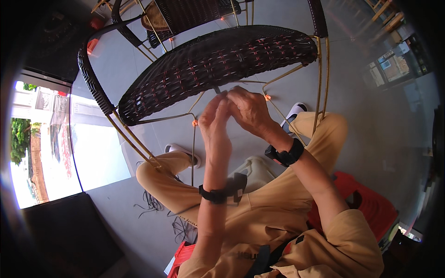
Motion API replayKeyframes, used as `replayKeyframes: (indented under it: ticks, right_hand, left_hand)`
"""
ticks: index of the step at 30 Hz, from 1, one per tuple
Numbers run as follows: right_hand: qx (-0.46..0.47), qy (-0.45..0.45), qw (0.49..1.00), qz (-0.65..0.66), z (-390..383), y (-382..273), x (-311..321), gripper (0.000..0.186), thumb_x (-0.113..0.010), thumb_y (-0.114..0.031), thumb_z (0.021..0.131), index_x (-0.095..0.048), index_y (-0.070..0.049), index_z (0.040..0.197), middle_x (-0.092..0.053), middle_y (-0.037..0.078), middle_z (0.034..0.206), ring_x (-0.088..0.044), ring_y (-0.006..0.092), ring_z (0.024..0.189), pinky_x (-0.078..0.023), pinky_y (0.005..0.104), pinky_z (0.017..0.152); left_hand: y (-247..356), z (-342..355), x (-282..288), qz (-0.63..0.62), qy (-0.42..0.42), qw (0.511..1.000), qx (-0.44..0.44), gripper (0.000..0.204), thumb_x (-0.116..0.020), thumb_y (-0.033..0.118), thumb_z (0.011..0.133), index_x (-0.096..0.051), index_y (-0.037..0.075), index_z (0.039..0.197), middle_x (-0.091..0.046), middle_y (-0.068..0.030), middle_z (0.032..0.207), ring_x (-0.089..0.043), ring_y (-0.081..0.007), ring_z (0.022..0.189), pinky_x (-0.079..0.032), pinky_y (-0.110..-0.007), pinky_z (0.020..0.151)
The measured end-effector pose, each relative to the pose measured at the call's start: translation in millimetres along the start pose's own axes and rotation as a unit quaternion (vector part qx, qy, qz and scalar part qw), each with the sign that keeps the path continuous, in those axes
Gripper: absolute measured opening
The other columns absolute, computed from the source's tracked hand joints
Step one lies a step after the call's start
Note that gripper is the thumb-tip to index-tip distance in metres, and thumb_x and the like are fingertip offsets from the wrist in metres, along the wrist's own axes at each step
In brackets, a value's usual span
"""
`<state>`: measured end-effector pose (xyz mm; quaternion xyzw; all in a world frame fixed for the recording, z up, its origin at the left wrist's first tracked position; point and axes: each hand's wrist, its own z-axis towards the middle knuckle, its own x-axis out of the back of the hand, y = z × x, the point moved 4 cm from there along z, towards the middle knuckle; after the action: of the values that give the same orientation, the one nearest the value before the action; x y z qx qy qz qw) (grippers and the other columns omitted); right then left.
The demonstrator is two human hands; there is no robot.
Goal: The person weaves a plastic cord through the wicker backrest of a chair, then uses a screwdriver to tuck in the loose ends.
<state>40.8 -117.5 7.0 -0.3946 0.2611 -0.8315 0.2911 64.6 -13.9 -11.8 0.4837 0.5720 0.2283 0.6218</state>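
Note:
A chair with a dark woven seat [218,60] and a thin gold metal frame [130,136] lies tipped in front of me, its legs pointing toward my lap. Both hands meet at the seat's near edge. My left hand [214,119] has its fingers pinched together at the weave. My right hand [248,109] curls beside it, fingertips touching the same spot. Whatever strand they pinch is too small to make out. Each wrist wears a black band.
A second woven chair [185,14] stands behind the first. Loose dark strands [150,204] lie on the grey floor by my left leg. I sit on a red plastic stool [366,204]. A red crate corner [183,257] shows below. A bright doorway [60,139] opens at the left.

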Motion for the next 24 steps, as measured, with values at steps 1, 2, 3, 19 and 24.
replayKeyframes:
  ticks: [1, 2, 3, 19, 24]
  right_hand:
    - [0.001, -0.001, 1.0, -0.001, -2, -1, 0, 0.007, -0.057, -0.01, 0.076, -0.054, -0.004, 0.078, -0.054, 0.01, 0.072, -0.055, 0.0294, 0.061, -0.045, 0.0372, 0.054]
    - [0.008, -0.009, 1.0, -0.015, -4, -2, -1, 0.007, -0.058, -0.009, 0.075, -0.054, -0.004, 0.078, -0.054, 0.009, 0.072, -0.055, 0.0282, 0.061, -0.045, 0.0362, 0.053]
    - [0.015, -0.019, 0.999, -0.028, -5, -3, -1, 0.008, -0.06, -0.009, 0.074, -0.054, -0.005, 0.079, -0.054, 0.008, 0.071, -0.056, 0.027, 0.061, -0.045, 0.0352, 0.052]
    - [-0.026, 0.025, 0.999, -0.007, -10, 28, -38, 0.01, -0.055, -0.003, 0.075, -0.054, -0.003, 0.085, -0.055, 0.013, 0.075, -0.056, 0.0334, 0.061, -0.044, 0.0391, 0.052]
    - [-0.06, 0.028, 0.997, 0.047, -11, 20, -18, 0.008, -0.059, -0.008, 0.08, -0.055, -0.001, 0.078, -0.054, 0.013, 0.076, -0.056, 0.0307, 0.065, -0.044, 0.0368, 0.053]
  left_hand:
    - [-2, 4, 1, 0.008, 0.01, 1.0, -0.015, 0.025, -0.058, 0.013, 0.088, -0.059, -0.002, 0.107, -0.063, -0.0057, 0.096, -0.058, -0.0109, 0.083, -0.046, -0.023, 0.076]
    - [-3, 7, 2, 0.015, 0.021, 0.999, -0.03, 0.023, -0.058, 0.012, 0.087, -0.06, -0.002, 0.106, -0.064, -0.0059, 0.097, -0.058, -0.0109, 0.083, -0.046, -0.022, 0.075]
    - [-5, 9, 1, 0.013, 0.022, 0.999, -0.03, 0.023, -0.058, 0.012, 0.087, -0.06, -0.002, 0.106, -0.064, -0.0059, 0.097, -0.058, -0.0109, 0.083, -0.046, -0.022, 0.075]
    - [-27, 51, 21, 0.053, 0.045, 0.992, -0.105, 0.012, -0.062, 0.007, 0.083, -0.066, -0.002, 0.088, -0.065, -0.0037, 0.08, -0.054, -0.0076, 0.072, -0.04, -0.02, 0.068]
    - [-25, 46, 21, 0.062, 0.024, 0.993, -0.1, 0.014, -0.06, 0.01, 0.085, -0.065, -0.003, 0.088, -0.063, -0.0027, 0.076, -0.054, -0.0079, 0.07, -0.041, -0.021, 0.067]
